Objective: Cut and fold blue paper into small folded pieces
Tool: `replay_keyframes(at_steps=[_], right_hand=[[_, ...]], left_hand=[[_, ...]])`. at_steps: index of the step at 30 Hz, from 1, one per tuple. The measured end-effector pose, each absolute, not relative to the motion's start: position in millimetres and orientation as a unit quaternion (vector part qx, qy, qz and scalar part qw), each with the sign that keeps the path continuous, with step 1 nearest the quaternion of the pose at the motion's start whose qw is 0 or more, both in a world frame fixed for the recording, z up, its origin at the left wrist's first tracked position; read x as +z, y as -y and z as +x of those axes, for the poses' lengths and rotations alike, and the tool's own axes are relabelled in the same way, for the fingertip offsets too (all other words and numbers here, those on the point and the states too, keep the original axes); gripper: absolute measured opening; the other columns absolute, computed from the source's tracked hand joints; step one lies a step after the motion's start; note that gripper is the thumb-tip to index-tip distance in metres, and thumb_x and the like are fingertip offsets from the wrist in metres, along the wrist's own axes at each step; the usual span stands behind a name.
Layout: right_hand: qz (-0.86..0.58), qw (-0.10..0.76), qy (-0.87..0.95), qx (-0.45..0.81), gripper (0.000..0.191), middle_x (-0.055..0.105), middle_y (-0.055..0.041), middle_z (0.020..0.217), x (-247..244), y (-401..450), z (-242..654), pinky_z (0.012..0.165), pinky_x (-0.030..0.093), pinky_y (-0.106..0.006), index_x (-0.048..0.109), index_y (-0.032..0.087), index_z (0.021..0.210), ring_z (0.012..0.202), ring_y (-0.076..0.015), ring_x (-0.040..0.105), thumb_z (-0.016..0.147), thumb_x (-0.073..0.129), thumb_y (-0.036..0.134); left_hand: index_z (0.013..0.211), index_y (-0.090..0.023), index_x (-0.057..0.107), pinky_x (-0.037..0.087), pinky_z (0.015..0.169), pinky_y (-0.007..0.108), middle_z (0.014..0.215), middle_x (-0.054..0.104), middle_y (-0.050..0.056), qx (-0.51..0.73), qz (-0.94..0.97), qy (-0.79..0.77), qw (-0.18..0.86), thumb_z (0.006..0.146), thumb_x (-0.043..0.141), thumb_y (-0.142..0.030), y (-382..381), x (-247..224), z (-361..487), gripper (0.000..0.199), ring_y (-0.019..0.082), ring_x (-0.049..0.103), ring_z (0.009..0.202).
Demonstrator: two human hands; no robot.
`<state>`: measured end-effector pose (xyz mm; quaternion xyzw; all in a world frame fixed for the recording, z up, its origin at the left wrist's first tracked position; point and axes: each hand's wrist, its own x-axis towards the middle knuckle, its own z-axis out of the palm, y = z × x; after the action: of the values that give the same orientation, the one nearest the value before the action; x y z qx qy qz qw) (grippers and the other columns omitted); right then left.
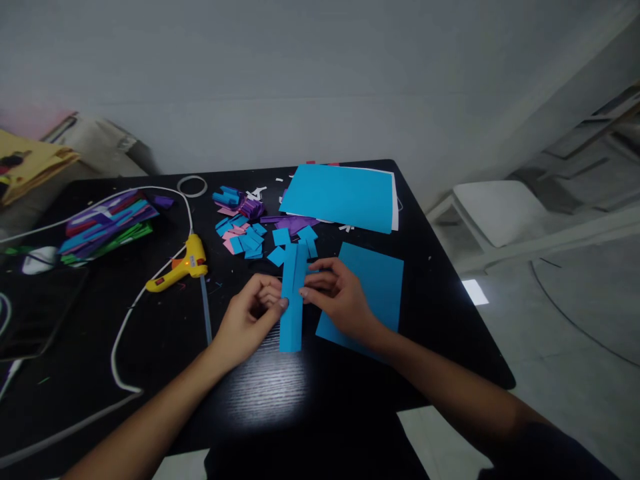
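A long blue paper strip, creased lengthwise, stands nearly vertical in the picture between my hands. My left hand pinches its left edge, thumb on the front. On the other side my right hand holds the right edge between thumb and fingers. Under my right wrist lies a blue paper sheet. Small blue squares are scattered just beyond the strip's top end. Cut blue and pink pieces form a pile to the left of them.
A yellow glue gun with a lit orange light lies left, its white cord looping over the black table. Bundled coloured strips are at the far left. Larger blue sheets lie at the back. A white stool stands right.
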<state>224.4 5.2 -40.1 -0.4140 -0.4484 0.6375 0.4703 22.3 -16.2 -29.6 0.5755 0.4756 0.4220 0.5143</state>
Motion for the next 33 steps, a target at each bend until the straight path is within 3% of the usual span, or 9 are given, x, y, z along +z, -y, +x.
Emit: replay_keyframes(at_steps=[5,9,13,17,21,27,33], right_hand=[[-0.413,0.416,0.461,0.666,0.039,0.078,-0.0035,0.096,-44,-5,224,0.094,0.064,-0.043,0.071,0.022,0.099,0.094,-0.0216,0.077,0.072,0.094,0.038],[-0.404,0.400,0.460,0.682,0.034,0.081,-0.0051,0.097,-48,-4,223,0.095,0.063,-0.046,0.076,0.021,0.097,0.096,-0.0239,0.078,0.075,0.091,0.040],[-0.423,0.425,0.473,0.646,0.030,0.082,-0.0052,0.096,-48,-3,223,0.093,0.064,-0.045,0.079,0.021,0.098,0.094,-0.0241,0.079,0.076,0.090,0.040],[-0.431,0.454,0.497,0.602,0.027,0.082,-0.0044,0.095,-48,-2,222,0.089,0.064,-0.042,0.080,0.023,0.097,0.093,-0.0239,0.079,0.078,0.089,0.040],[-0.438,0.459,0.503,0.587,0.026,0.082,-0.0046,0.094,-50,-2,222,0.089,0.064,-0.043,0.081,0.024,0.096,0.092,-0.0243,0.079,0.078,0.089,0.041],[-0.440,0.458,0.505,0.585,0.026,0.082,-0.0047,0.094,-54,-2,222,0.089,0.065,-0.044,0.081,0.024,0.097,0.091,-0.0244,0.079,0.078,0.089,0.040],[-0.430,0.455,0.472,0.621,0.031,0.080,-0.0030,0.091,-51,-2,221,0.083,0.067,-0.041,0.078,0.024,0.100,0.085,-0.0222,0.079,0.076,0.090,0.039]], left_hand=[[0.111,-0.023,0.057,0.055,0.069,0.023,0.086,0.073,0.000,0.468,0.567,-0.469,0.489,0.094,0.076,-0.028,16,-35,21,0.027,0.012,0.067,0.072],[0.108,-0.021,0.065,0.058,0.069,0.024,0.087,0.073,0.001,0.448,0.611,-0.483,0.438,0.094,0.075,-0.029,16,-33,20,0.019,0.013,0.069,0.074],[0.117,-0.022,0.071,0.061,0.074,0.027,0.096,0.075,0.004,0.415,0.636,-0.507,0.408,0.093,0.076,-0.031,17,-29,20,0.026,0.016,0.072,0.080],[0.122,-0.022,0.073,0.062,0.074,0.027,0.104,0.075,0.006,0.420,0.608,-0.503,0.448,0.091,0.078,-0.031,17,-25,22,0.033,0.014,0.071,0.078],[0.121,-0.022,0.074,0.062,0.082,0.028,0.118,0.074,0.009,0.434,0.575,-0.477,0.504,0.088,0.081,-0.029,17,-24,25,0.035,0.017,0.072,0.094],[0.117,-0.022,0.075,0.063,0.084,0.030,0.117,0.071,0.008,0.442,0.534,-0.449,0.564,0.085,0.084,-0.025,15,-24,24,0.034,0.018,0.072,0.095],[0.113,-0.023,0.077,0.062,0.087,0.030,0.120,0.067,0.008,0.436,0.589,-0.444,0.516,0.088,0.081,-0.024,15,-26,22,0.025,0.019,0.072,0.098]])
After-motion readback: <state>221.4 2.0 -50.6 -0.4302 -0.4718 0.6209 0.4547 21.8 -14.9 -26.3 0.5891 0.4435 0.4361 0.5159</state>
